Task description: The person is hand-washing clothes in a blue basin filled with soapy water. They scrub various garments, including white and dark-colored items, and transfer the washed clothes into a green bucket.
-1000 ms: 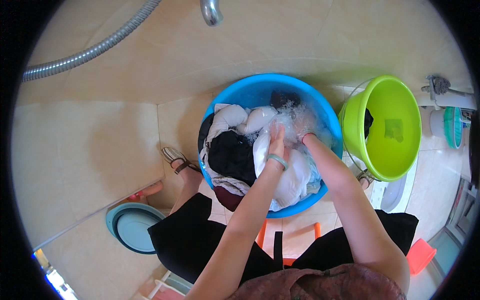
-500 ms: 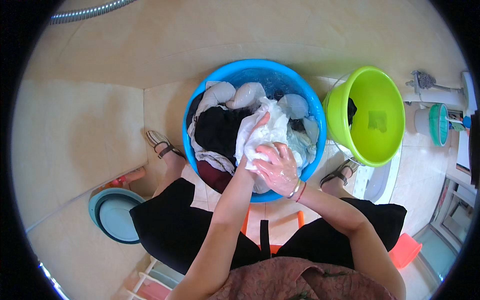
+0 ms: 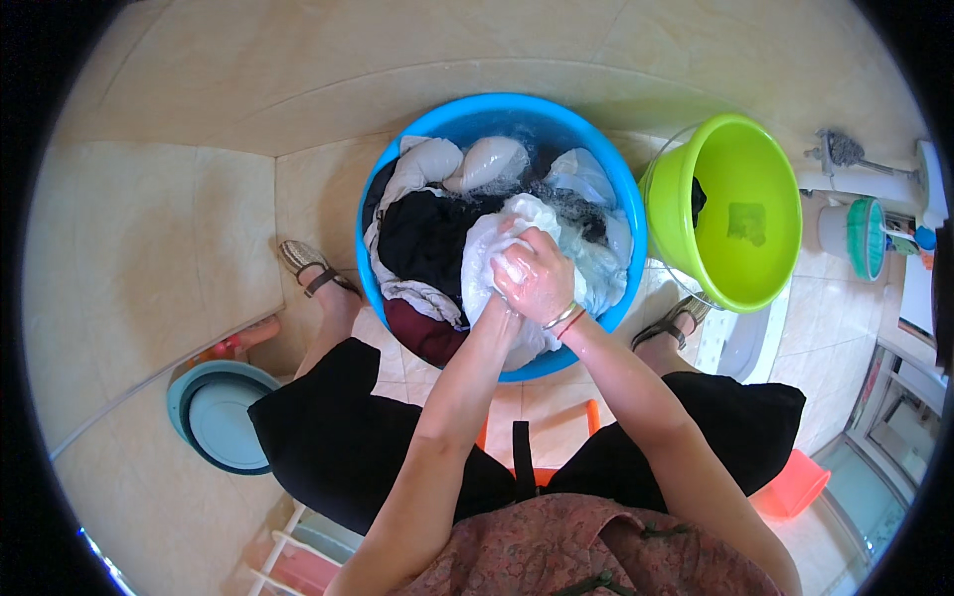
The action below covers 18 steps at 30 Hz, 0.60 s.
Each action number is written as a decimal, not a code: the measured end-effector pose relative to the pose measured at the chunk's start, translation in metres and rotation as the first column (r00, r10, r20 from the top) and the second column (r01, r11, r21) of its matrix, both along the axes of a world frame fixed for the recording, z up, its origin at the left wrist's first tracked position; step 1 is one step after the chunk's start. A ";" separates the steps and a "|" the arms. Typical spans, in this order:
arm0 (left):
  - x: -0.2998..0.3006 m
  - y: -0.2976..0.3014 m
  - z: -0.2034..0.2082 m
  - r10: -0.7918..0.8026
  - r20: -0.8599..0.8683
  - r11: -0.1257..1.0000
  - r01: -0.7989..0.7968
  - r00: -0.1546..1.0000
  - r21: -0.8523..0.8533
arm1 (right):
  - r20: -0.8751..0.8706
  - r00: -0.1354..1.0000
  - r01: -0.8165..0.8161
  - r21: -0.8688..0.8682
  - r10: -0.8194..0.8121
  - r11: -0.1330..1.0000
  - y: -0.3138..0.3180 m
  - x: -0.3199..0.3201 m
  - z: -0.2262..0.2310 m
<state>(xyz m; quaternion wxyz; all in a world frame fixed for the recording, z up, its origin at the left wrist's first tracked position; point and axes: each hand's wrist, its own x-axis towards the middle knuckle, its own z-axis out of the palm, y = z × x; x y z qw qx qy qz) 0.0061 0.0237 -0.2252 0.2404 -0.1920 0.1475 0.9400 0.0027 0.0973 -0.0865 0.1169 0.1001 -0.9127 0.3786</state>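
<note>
A wet white cloth, too bunched up for me to tell which garment it is, is gathered between my hands over a blue basin. My right hand presses down on it with curled fingers. My left hand holds the cloth from below, mostly covered by its folds and by the right hand. Soapy water shows at the basin's far side. Around the cloth lie a black garment, a dark red piece and puffed-up pale wet fabric.
A lime green bucket with something dark inside stands right of the basin. Grey-blue basins sit at the left by the wall. At the far right are a white bin with a green liner and, lower, a coral container.
My right hand has gone from spread fingers to a curled grip, sliding up and left over the white cloth. The left hand's fingers now show less. The whole view has shifted slightly.
</note>
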 end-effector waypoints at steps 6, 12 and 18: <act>-0.013 0.012 -0.009 0.096 0.050 0.985 -0.088 0.994 -0.146 | 0.134 0.991 0.031 -0.064 -0.022 0.997 0.018 -0.028 -0.031; -0.031 0.033 0.057 0.150 0.151 0.953 -0.102 0.977 -0.285 | 0.252 0.903 0.333 0.103 -0.348 0.937 0.078 -0.066 -0.063; -0.049 0.011 0.057 0.066 0.091 0.990 -0.054 0.994 -0.130 | 0.063 0.974 0.195 0.264 -0.218 0.945 0.087 -0.077 -0.032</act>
